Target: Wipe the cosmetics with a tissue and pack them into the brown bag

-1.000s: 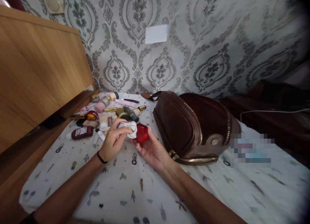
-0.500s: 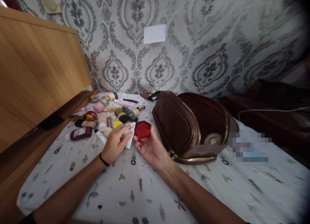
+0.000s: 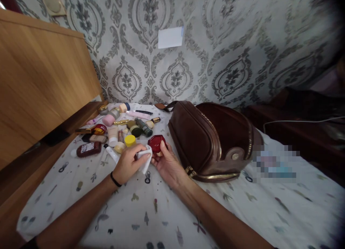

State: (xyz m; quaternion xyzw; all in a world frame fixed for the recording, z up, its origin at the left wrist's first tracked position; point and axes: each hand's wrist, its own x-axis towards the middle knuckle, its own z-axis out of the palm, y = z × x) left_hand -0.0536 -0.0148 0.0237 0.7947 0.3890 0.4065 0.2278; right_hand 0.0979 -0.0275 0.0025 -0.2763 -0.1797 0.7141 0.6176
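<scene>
My right hand (image 3: 169,166) grips a dark red, faceted compact case (image 3: 156,143), thumb over its near right edge and fingers beneath. In my left hand (image 3: 130,162) a folded white wipe (image 3: 146,159) is pinched between thumb and fingers, its edge beside the compact's lower left side. Whether wipe and compact touch there I cannot tell. Just beyond my left fingers stands a yellow-capped jar (image 3: 130,140). A white tube (image 3: 111,152) lies left of that hand, and a dark green tube (image 3: 144,127) lies behind the compact.
Several cosmetics lie at the back left, among them a brown-red bottle (image 3: 88,148) and a pink-capped jar (image 3: 108,120). A brown leather bag (image 3: 196,141), unzipped, stands right of my hands. A wooden cabinet (image 3: 48,73) borders the left; the patterned wall (image 3: 175,80) rises behind.
The compact has tilted in my right hand, with the thumb now over its edge. My left hand has shifted slightly right and down with the wipe, which hangs lower.
</scene>
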